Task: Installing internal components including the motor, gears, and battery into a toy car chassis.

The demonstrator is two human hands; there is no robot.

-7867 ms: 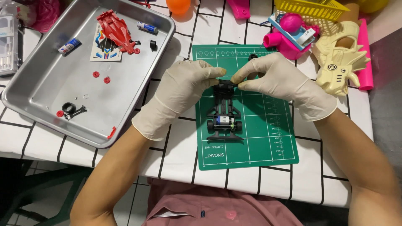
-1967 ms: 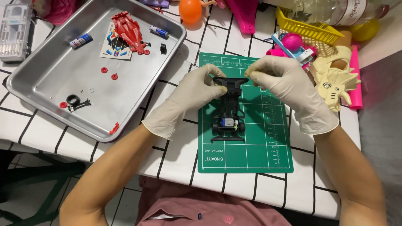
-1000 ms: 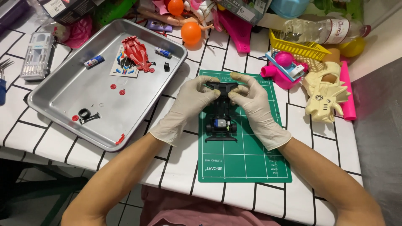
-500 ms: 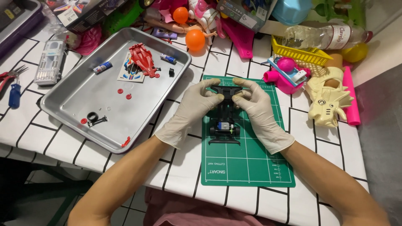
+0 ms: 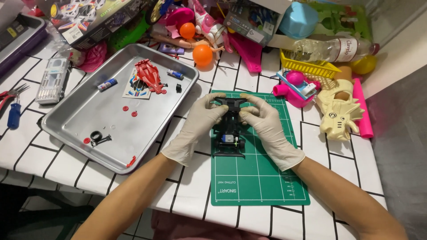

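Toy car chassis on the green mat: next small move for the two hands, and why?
Probably press the front piece down until it seats. Both gloved hands, left hand and right hand, pinch the front end of the black toy car chassis, which sits flat on the green cutting mat. The red car body lies in the metal tray, so the shell is not on yet.

Both hands cover the sides of the toy car frame (image 5: 228, 129); the tiny red bits (image 5: 129, 111) in the tray (image 5: 71, 129) cannot be told.
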